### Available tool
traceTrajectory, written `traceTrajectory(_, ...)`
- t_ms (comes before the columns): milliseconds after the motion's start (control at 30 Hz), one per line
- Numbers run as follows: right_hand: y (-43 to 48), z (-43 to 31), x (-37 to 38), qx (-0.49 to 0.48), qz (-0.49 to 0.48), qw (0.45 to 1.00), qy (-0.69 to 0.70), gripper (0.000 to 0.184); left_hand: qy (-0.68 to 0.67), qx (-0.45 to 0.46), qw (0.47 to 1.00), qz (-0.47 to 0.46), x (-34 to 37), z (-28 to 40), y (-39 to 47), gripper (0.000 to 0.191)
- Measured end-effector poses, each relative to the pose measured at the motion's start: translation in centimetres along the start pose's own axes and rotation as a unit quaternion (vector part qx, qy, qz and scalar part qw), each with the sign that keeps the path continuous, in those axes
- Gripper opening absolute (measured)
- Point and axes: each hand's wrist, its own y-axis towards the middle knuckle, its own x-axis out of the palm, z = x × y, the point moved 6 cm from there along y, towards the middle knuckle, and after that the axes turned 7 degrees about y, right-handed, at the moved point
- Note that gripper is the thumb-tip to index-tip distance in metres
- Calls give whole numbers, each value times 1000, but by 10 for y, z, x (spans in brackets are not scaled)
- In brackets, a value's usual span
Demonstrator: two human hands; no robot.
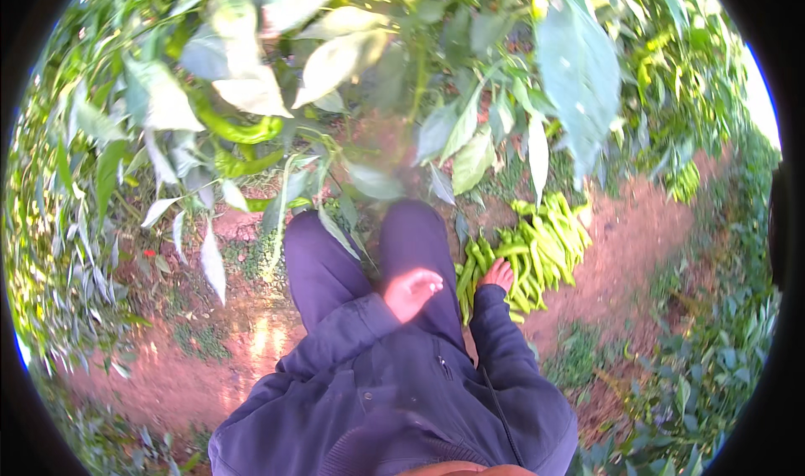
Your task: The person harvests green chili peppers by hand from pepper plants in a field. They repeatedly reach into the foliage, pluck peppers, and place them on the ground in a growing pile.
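My left hand (pixel 412 294) hovers over my lap, its fingers loosely curled and washed out by sunlight. No object shows in it, and glare hides whether the fingers are closed. To the right of my knees, my right hand (pixel 498 275) rests against the near left side of a heap of long green peppers (pixel 547 243), its fingers extended and somewhat apart. The peppers lie on bare soil. In front of me on the left, a curved green pepper (pixel 245 130) hangs among the leaves, with another pepper (pixel 248 163) just below it.
Leafy pepper plants (pixel 465 55) arch close above my knees and crowd the left side. A reddish dirt path (pixel 635 224) runs along the right. Farther along it lies a smaller pepper pile (pixel 682 182). Another row of plants (pixel 710 382) borders the lower right.
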Motion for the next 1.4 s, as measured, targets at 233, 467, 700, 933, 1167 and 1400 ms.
traceTrajectory(233,77,-173,-338,-295,30,799,524,28,129,110,982,83,-10,59,8,20)
traceTrajectory(467,142,-395,-549,-601,83,792,73,27,443,318,838,-22,26,202,19,18)
traceTrajectory(700,272,-409,-609,-438,411,708,-371,44,539,348,767,8,-5,280,51,20)
traceTrajectory(933,230,-291,-639,-484,441,667,-356,52,546,264,795,10,-66,354,149,24)
traceTrajectory(1167,256,-239,-628,-528,365,750,-161,40,-54,397,915,56,-99,466,258,48)
traceTrajectory(1400,249,-228,-639,-575,349,739,-36,39,189,366,910,-52,-50,524,308,40)
